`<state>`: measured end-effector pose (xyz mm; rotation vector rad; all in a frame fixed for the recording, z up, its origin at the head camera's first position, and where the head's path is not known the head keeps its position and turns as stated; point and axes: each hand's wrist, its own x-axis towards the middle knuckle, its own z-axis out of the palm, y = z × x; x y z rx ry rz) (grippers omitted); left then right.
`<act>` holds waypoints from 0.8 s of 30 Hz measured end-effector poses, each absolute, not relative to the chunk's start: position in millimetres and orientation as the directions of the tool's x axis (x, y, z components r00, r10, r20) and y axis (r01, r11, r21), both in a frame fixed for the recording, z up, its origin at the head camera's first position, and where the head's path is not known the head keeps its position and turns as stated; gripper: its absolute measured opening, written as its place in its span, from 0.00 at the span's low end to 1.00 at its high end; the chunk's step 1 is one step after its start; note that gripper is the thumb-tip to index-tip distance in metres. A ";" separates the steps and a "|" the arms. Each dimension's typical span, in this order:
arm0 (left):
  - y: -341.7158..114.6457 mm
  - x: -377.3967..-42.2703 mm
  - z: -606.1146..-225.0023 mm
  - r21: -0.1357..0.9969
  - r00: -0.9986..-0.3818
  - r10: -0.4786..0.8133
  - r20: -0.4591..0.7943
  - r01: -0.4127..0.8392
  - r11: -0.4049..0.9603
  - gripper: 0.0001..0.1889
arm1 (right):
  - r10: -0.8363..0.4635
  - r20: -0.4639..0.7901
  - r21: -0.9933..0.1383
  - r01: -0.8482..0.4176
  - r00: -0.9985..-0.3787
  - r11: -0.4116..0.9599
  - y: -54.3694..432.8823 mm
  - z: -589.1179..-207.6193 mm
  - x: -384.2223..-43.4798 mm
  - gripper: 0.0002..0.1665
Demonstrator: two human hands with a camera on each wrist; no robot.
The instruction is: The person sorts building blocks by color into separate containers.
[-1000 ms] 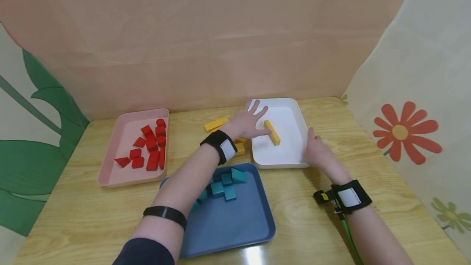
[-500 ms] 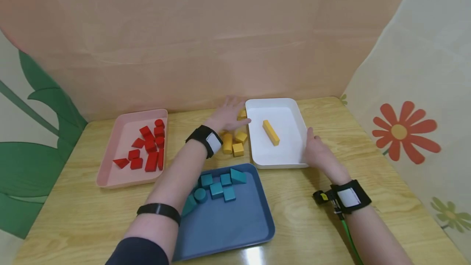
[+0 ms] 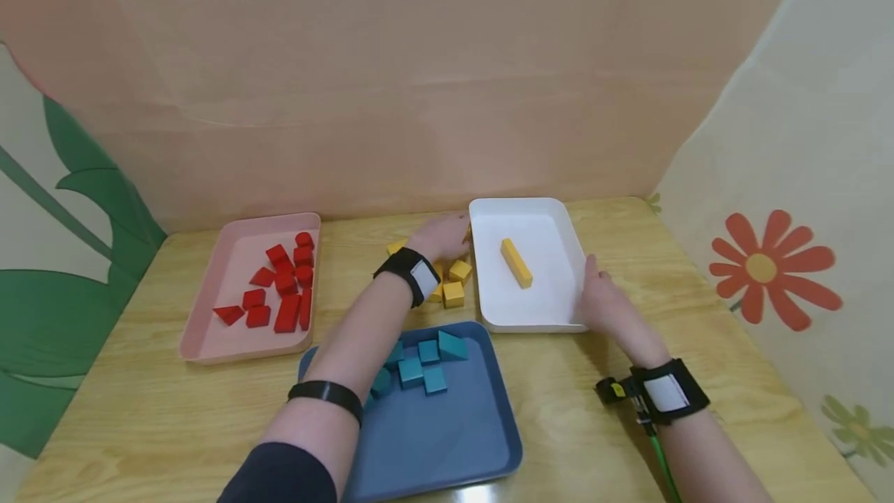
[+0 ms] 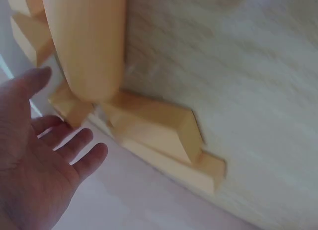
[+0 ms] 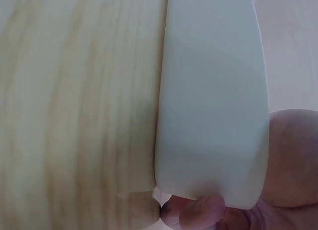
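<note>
My left hand (image 3: pixel 441 237) reaches over the yellow blocks beside the white tray's left wall. In the left wrist view its fingers are loosely bent, with a gap between thumb and fingers. Close to the fingertips lies a small yellow block (image 4: pixel 70 105); whether they touch cannot be told. A yellow cylinder (image 4: pixel 89 46) and longer yellow blocks (image 4: pixel 154 128) lie alongside. My right hand (image 3: pixel 611 303) grips the white tray (image 3: pixel 497 309) at its near right corner, fingers curled round the wall (image 5: pixel 211 101). One long yellow block (image 3: pixel 517 262) lies inside that tray.
A pink tray (image 3: pixel 209 332) with several red blocks (image 3: pixel 286 313) stands at the left. In front, a blue tray (image 3: pixel 447 441) holds several teal blocks (image 3: pixel 410 372), partly covered by the left forearm. A hanging sheet (image 3: pixel 419 84) closes off the table's back.
My left hand has moved left from over the white tray to the yellow blocks, then slightly right, and its spread fingers have bent. The right hand keeps its grip on the tray.
</note>
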<state>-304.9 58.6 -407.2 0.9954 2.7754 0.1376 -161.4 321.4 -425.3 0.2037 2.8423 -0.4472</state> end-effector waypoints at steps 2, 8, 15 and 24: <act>62.9 -303.6 -409.0 0.140 -0.765 0.635 -0.108 0.621 0.772 0.27 | 0.102 -0.272 -0.279 0.181 -0.957 0.943 321.7 -424.9 -161.0 0.46; 62.9 -299.4 -405.8 0.206 -0.805 0.587 -0.085 0.562 0.801 0.19 | 0.095 -0.280 -0.276 0.174 -0.955 0.945 320.9 -423.8 -161.3 0.46; 56.3 -298.8 -392.2 0.292 -0.815 0.578 0.044 0.564 0.773 0.10 | 0.082 -0.264 -0.287 0.159 -0.961 0.944 322.5 -421.5 -163.9 0.47; 64.8 -288.6 -379.5 0.218 -0.736 0.670 0.098 0.673 0.707 0.10 | 0.069 -0.245 -0.289 0.141 -0.967 0.947 325.9 -423.1 -167.8 0.45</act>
